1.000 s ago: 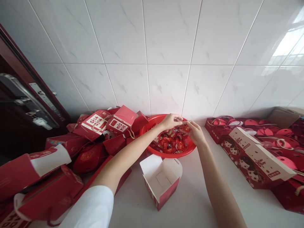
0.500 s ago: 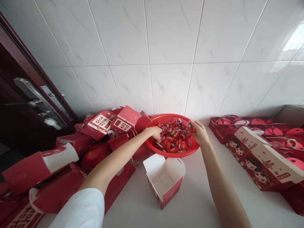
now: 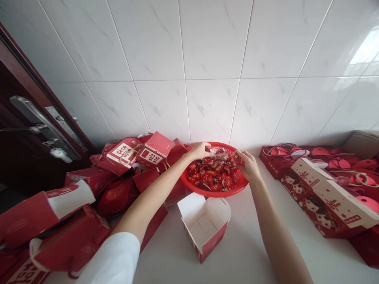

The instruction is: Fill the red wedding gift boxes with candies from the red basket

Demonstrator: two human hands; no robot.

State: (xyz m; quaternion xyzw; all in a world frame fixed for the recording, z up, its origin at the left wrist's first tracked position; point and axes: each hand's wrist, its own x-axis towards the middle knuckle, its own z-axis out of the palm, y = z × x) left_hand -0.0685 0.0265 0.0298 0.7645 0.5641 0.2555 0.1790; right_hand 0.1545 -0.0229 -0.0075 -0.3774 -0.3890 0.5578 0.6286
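A red plastic basket (image 3: 213, 193) holds a heap of red-wrapped candies (image 3: 211, 173). Over the basket's back left part, my left hand (image 3: 200, 151) has its fingers closed on a wrapped candy (image 3: 212, 150). At the right rim, my right hand (image 3: 249, 165) pinches red-wrapped candy (image 3: 237, 158); how many pieces it has is hard to make out. Just in front of the basket stands an open red gift box (image 3: 211, 238) with its white inside facing up and its flaps raised.
Red gift boxes (image 3: 124, 156) with rope handles lie piled on the left. On the right, a row of red and cream boxes (image 3: 316, 197) stands by the tiled wall (image 3: 210, 106). A dark door (image 3: 26, 146) with a metal handle is at far left.
My left hand has risen from within the candies toward the back of the basket, with a candy at its fingers. My right hand stays almost in place at the rim.
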